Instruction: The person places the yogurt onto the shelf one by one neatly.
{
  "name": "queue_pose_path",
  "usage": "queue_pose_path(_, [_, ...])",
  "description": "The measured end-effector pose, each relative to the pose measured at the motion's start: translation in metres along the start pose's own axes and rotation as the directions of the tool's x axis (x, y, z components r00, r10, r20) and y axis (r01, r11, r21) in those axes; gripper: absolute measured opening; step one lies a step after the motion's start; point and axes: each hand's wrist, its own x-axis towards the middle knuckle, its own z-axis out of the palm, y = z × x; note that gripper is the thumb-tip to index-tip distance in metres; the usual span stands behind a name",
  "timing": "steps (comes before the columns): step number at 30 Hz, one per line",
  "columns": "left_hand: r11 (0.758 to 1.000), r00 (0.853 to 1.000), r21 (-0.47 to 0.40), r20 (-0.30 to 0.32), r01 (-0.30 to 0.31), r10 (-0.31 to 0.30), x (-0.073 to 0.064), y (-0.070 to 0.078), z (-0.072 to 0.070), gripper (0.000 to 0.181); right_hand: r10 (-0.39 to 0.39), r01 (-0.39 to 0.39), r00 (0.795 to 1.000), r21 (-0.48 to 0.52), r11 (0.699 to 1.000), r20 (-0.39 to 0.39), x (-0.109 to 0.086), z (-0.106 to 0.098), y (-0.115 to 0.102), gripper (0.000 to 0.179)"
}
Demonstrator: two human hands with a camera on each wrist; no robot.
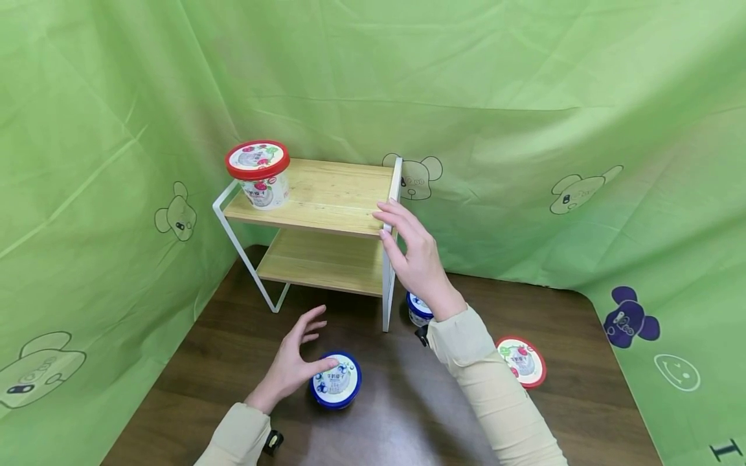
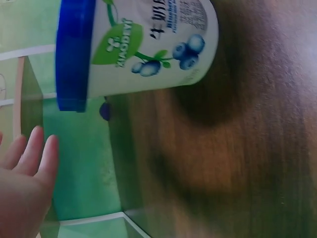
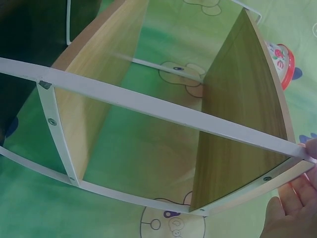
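My left hand (image 1: 294, 362) is beside a tub with a blue lid (image 1: 336, 380) standing on the table, thumb over the lid's edge in the head view. Its fingers are spread and grip nothing. Blueberries are printed on this tub (image 2: 148, 44) in the left wrist view, with the left hand (image 2: 27, 183) below the lid. My right hand (image 1: 416, 255) is at the upper right side of a two-tier shelf (image 1: 338, 194) with white metal frames. Its fingers are extended around the frame's top corner; whether they touch it is unclear. A red-lidded tub (image 1: 259, 175) stands on the upper board's left end.
Right of the shelf, another blue-lidded tub (image 1: 419, 309) is partly hidden by the right wrist. A red-lidded tub (image 1: 522, 362) stands farther right, behind the sleeve. Green printed cloth (image 1: 495, 129) hangs around the dark wooden table (image 1: 583, 414).
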Motion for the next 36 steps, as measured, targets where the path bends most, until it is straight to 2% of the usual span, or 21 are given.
queue_pose_path(3, [0.999,0.998,-0.002,0.057,0.037,-0.037,-0.001,-0.002,0.002,0.093,0.002,-0.002,1.000,-0.001,1.000,0.000,0.000,0.000,0.001,0.030])
queue_pose_path(5, [0.996,0.992,-0.003,0.092,0.084,-0.084,-0.002,-0.003,0.004,0.093,0.003,-0.003,1.000,0.000,1.000,0.001,0.000,0.000,0.001,0.030])
queue_pose_path(10, [0.981,0.964,0.001,0.186,0.192,-0.189,-0.004,-0.005,0.007,0.090,0.005,-0.005,1.000,0.003,1.000,0.001,-0.001,0.000,0.001,0.030])
queue_pose_path(13, [0.976,0.948,-0.001,0.237,0.216,-0.210,-0.005,-0.007,0.009,0.087,0.002,-0.002,1.000,0.007,1.000,-0.003,-0.001,0.001,0.001,0.030])
queue_pose_path(19, [0.979,0.922,0.021,0.331,0.204,-0.200,-0.006,-0.009,0.010,0.090,0.002,-0.002,1.000,0.007,1.000,-0.003,0.000,0.001,0.000,0.030])
queue_pose_path(27, [0.969,0.873,0.097,0.420,0.228,-0.247,-0.009,-0.003,0.008,0.102,0.007,-0.007,1.000,0.012,1.000,-0.006,0.000,0.001,0.000,0.030])
queue_pose_path(33, [0.969,0.860,0.180,0.453,0.169,-0.234,-0.011,-0.005,0.009,0.113,-0.002,0.002,1.000,0.012,1.000,-0.011,-0.001,0.002,0.002,0.030])
queue_pose_path(36, [0.971,0.856,0.184,0.466,0.154,-0.224,-0.012,-0.006,0.009,0.116,-0.005,0.006,1.000,0.012,1.000,-0.012,-0.001,0.002,0.002,0.029])
